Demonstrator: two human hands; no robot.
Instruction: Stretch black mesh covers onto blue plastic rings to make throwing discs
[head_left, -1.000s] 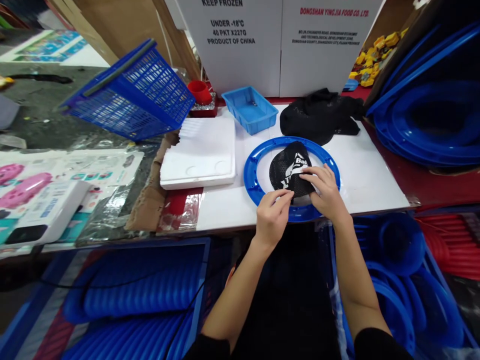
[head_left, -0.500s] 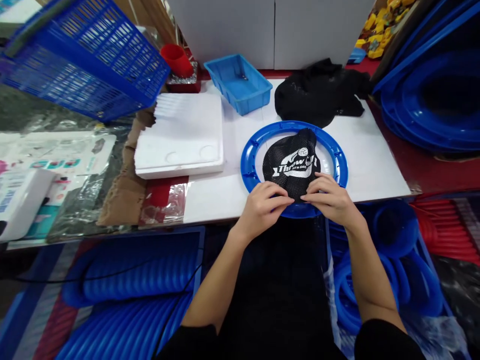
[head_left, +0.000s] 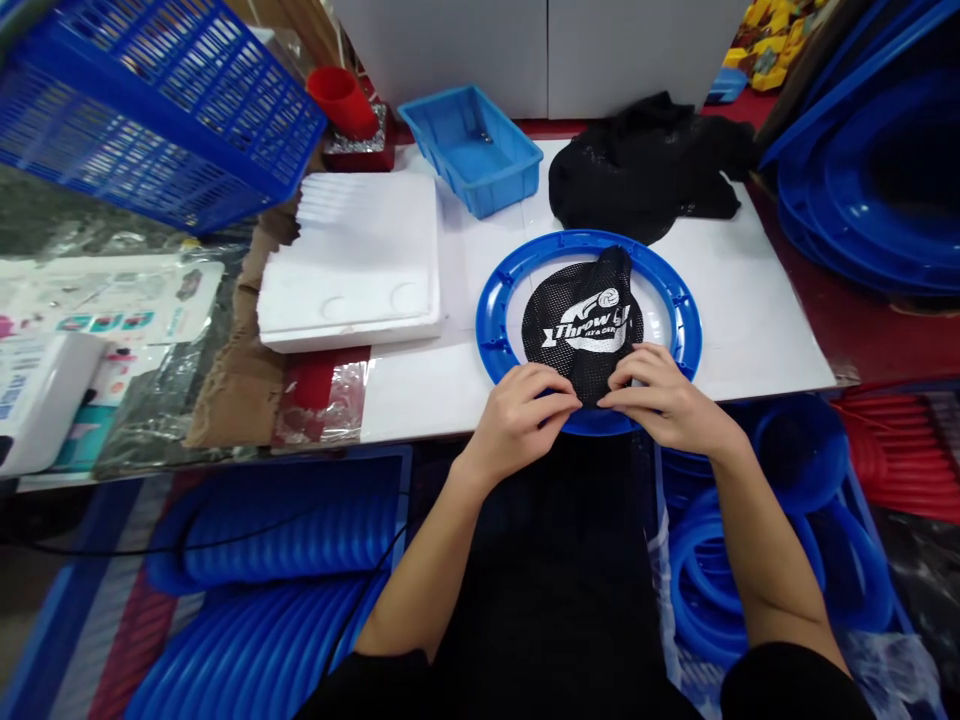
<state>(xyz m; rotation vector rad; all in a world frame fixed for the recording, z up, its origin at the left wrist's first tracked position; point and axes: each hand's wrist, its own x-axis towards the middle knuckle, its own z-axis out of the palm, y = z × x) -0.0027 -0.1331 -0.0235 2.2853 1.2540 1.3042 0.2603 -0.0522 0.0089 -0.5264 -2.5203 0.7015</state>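
Observation:
A blue plastic ring (head_left: 495, 300) lies on the white board at the table's front edge. Inside it is a black mesh fabric piece (head_left: 555, 300) with white "Throw" lettering, its upper right part folded over. My left hand (head_left: 529, 415) pinches the mesh's near edge by the ring's front rim, thumb and forefinger together. Just to the right, my right hand (head_left: 660, 395) pinches the same edge. The fingertips of both hands are close together, and they hide part of the ring's front.
Beyond the ring lie a pile of black mesh (head_left: 622, 170) and a light blue tray (head_left: 480, 150). White foam (head_left: 352, 260) and a blue basket (head_left: 165, 110) stand left. Blue rings (head_left: 847, 200) are stacked right; more fill crates below the table. A red cup (head_left: 343, 102) stands behind.
The view has shifted slightly. Both hands stay pinched at the mesh's near edge, and the mesh lies a little flatter on its right side.

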